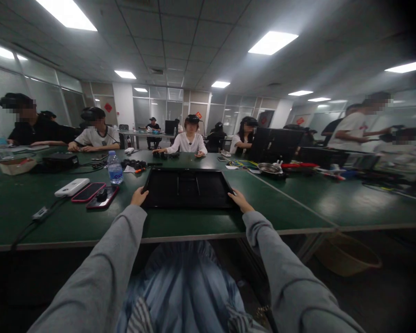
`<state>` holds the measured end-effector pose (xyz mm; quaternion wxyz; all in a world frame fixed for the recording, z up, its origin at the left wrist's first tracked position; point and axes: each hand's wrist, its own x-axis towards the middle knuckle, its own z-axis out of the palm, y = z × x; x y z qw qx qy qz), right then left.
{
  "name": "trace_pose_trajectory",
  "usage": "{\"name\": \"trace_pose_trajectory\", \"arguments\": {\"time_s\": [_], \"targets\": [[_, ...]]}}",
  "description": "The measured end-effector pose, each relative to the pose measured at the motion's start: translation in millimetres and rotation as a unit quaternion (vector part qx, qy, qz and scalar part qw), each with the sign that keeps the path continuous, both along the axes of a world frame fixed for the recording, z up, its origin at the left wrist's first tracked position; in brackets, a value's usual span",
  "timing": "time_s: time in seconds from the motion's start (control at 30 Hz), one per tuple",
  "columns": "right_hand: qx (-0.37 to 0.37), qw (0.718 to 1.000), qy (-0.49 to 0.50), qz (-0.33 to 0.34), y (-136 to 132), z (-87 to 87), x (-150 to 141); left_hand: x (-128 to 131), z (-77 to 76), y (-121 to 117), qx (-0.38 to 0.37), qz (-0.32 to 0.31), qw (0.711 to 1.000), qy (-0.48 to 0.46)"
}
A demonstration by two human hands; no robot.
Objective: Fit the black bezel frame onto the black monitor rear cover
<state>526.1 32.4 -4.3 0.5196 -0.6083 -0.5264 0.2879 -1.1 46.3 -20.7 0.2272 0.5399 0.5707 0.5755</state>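
Note:
A flat black monitor [162,192] with a glossy rim lies on the green table in front of me, and two pale lines show on its dark face. My left hand [139,197] is closed on its left edge, thumb on top. On the opposite side, my right hand [241,200] grips the right edge in the same way. The undersides of both hands are hidden, so I cannot tell whether the monitor is lifted slightly off the table.
Left of the monitor stand a water bottle [115,169], two phones [89,192] and a white power bank [72,187] with a cable. Beyond are a metal bowl [269,169] and another monitor [277,144]. A basket [348,254] is below the table. Several people sit around.

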Motion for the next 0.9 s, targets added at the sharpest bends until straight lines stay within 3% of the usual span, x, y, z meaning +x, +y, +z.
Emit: {"name": "trace_pose_trajectory", "arguments": {"time_s": [0.23, 0.57, 0.9], "targets": [[-0.010, 1.000, 0.012, 0.005, 14.0, -7.7, 10.7, -9.4, -11.3, 10.4, -0.045, 0.024, 0.999, 0.007], [0.034, 0.998, 0.048, 0.006, 4.5, -22.2, 9.0, -14.7, -20.7, 17.7, -0.026, 0.094, 0.995, -0.035], [0.060, 0.976, 0.013, -0.211, -1.3, -24.8, 30.3, -17.6, -21.3, 15.6, -0.012, 0.099, 0.994, -0.052]]}}
